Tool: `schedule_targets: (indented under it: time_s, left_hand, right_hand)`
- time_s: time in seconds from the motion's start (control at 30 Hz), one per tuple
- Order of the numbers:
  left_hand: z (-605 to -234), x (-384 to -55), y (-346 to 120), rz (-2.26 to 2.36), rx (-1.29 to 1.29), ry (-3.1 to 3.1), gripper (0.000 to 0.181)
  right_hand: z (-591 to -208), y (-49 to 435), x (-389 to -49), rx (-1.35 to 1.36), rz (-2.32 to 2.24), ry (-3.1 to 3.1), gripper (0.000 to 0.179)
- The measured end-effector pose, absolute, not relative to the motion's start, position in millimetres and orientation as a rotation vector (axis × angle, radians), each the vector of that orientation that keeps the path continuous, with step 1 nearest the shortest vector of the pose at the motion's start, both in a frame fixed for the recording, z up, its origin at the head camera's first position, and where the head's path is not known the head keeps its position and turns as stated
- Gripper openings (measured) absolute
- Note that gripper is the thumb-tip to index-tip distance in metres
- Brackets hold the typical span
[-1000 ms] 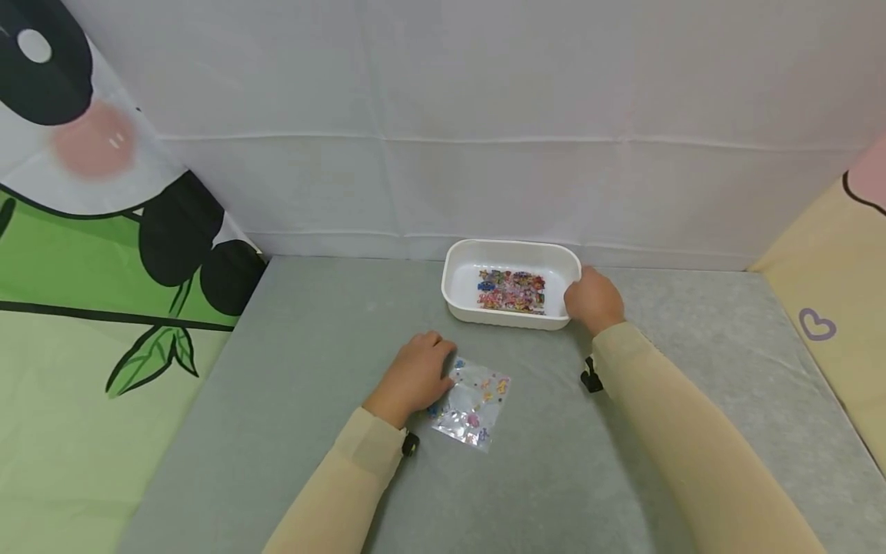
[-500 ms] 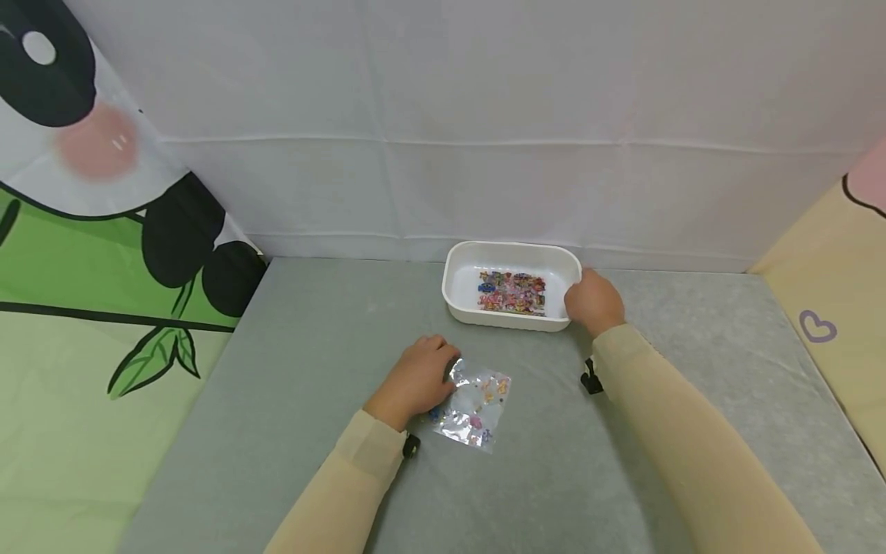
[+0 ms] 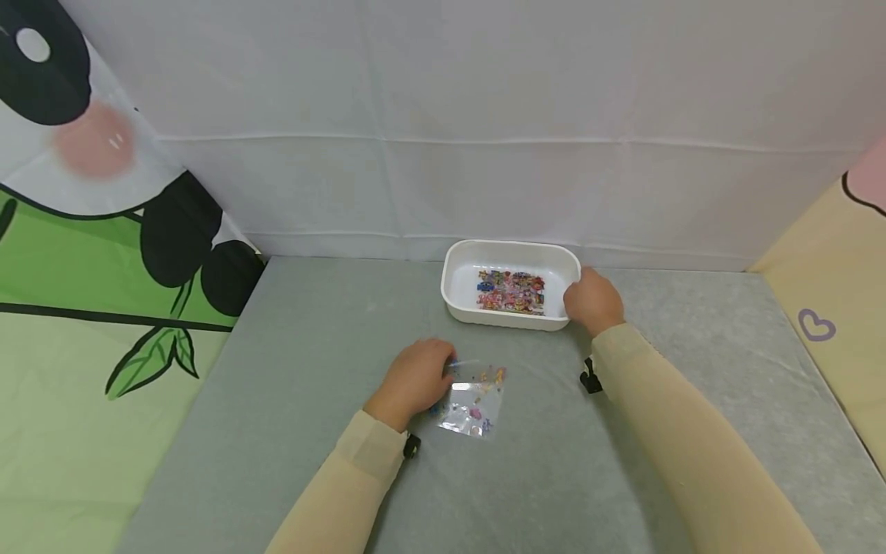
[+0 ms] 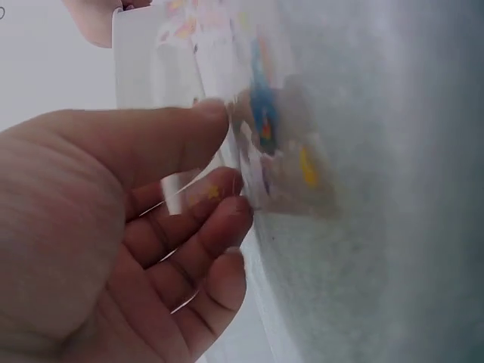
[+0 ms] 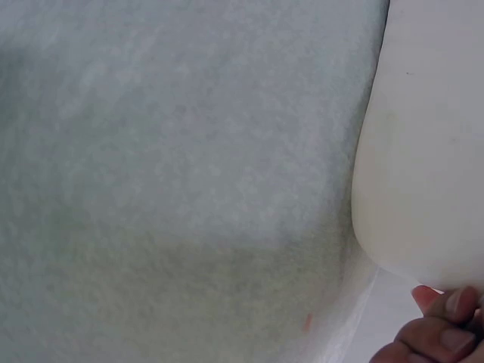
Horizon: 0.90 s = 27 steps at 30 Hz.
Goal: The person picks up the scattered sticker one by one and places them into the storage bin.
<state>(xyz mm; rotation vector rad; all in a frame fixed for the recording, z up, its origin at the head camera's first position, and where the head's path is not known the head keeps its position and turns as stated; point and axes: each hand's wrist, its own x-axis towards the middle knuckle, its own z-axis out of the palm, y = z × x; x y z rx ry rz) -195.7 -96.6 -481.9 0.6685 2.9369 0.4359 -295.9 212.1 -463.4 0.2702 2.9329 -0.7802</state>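
Note:
My left hand (image 3: 414, 382) pinches the left edge of a small clear plastic bag (image 3: 477, 400) between thumb and fingers, just over the grey table. Small colourful shapes show on or inside the bag; which, I cannot tell. Up close in the left wrist view, the thumb (image 4: 166, 136) and curled fingers meet at the clear film (image 4: 295, 159). At the back, my right hand (image 3: 595, 302) grips the right end of a white tray (image 3: 508, 319). In the right wrist view only some fingertips (image 5: 435, 336) show below the tray's wall (image 5: 416, 189).
Inside the tray lies a patch of small colourful pieces (image 3: 512, 292). A grey cloth (image 3: 332, 308) covers the table. White fabric (image 3: 498, 185) hangs right behind the tray, and printed cloths (image 3: 166, 400) border both sides.
The bag's near edge has come up a little and its glare has shifted, so its tilt has altered. My left hand has barely moved. The right hand and tray stay put.

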Motion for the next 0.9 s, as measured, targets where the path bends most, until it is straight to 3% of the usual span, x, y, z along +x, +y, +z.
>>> schedule_targets:
  time_s: [0.1, 0.37, 0.9]
  left_hand:
    - [-481.1, -195.3, -96.3, 0.513, 0.614, 2.938, 0.012]
    - [-481.2, -196.6, -97.8, 0.633, 0.497, 2.937, 0.028]
    - [-476.0, -202.4, -102.7, 0.874, 0.420, 2.790, 0.007]
  right_hand:
    - [-464.7, 212.5, -296.4, 0.269, -0.779, 2.935, 0.048]
    - [-464.8, 213.1, -297.5, 0.271, -0.780, 2.921, 0.050]
    - [-458.3, 211.9, -294.2, 0.258, -0.770, 2.918, 0.050]
